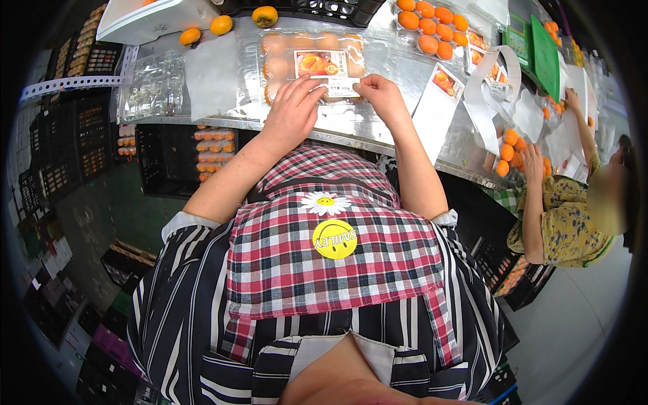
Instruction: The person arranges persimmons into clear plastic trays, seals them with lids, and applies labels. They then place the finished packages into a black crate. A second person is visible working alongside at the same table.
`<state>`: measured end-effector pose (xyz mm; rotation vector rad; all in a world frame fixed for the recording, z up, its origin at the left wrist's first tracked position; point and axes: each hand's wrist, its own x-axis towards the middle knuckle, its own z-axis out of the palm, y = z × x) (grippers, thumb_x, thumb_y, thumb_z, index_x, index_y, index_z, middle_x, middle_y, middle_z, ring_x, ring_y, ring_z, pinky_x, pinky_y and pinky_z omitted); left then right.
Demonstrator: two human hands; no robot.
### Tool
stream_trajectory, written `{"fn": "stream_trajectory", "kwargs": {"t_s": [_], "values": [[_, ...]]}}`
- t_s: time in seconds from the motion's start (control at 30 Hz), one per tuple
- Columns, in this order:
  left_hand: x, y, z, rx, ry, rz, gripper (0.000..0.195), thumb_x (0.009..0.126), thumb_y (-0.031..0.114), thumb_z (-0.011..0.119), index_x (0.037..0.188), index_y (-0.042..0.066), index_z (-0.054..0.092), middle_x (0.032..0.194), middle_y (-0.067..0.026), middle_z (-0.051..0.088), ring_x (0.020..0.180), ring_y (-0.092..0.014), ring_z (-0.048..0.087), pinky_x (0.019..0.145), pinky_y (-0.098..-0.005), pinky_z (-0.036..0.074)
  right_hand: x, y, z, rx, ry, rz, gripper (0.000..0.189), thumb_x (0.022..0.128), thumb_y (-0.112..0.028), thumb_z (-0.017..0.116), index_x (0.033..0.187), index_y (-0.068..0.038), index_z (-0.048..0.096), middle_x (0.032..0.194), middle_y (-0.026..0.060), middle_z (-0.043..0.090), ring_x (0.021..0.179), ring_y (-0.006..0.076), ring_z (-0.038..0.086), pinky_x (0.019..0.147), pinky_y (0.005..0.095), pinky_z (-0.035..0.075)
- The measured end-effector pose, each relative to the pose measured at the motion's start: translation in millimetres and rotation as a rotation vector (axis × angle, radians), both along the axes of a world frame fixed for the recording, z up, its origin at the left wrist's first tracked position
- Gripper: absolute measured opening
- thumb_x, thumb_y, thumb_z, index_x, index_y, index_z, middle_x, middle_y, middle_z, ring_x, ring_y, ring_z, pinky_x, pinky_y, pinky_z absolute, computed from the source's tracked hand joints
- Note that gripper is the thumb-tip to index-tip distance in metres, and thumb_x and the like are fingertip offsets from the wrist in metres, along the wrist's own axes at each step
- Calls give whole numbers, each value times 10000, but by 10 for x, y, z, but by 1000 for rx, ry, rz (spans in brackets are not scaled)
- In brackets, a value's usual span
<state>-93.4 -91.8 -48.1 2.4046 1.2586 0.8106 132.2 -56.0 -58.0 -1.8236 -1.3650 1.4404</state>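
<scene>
Before me on the metal table lies a clear plastic clamshell pack [275,46] of orange fruit, its lid down. A printed picture label [320,63] is on the lid, with a white label [340,89] bearing writing just below it. My left hand [295,105] rests on the pack's near side, its fingertips on the labels and nothing gripped. At the right end of the white label, my right hand [383,97] pinches its edge between thumb and bent forefinger. Whether the white label is fully stuck down, I cannot tell.
Empty clear clamshells [154,86] and a paper sheet [211,76] lie left. Loose persimmons [265,16] sit behind the pack. An open tray of fruit [435,28], a label strip [439,111] and a green scale [544,58] stand right. A co-worker's hand [532,163] touches fruit.
</scene>
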Motion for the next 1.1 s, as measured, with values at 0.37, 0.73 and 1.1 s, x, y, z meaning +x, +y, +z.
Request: {"fn": "stream_trajectory", "kwargs": {"t_s": [0.37,0.73,1.1], "values": [[25,31,-4,-21,-11,-4,373,782,13,579,1155,16,572,1193,-137,542,1178,-321,485,976,-435,369,17,30,-97,37,-15,3,230,791,-209,685,872,5,664,747,84,670,695,146,612,668,279,484],[113,87,22,-42,95,-112,484,813,75,577,1287,33,489,1361,-128,461,1301,-297,396,1074,-436,304,11,30,-80,33,-59,10,215,818,-212,682,850,-3,646,741,28,640,705,94,557,679,243,451],[89,62,-32,-70,141,-123,549,806,106,599,1329,35,450,1389,-131,436,1317,-285,379,1092,-435,286,-8,18,-80,34,-66,25,236,809,-223,685,867,3,650,752,43,647,715,112,575,689,260,461]]}}
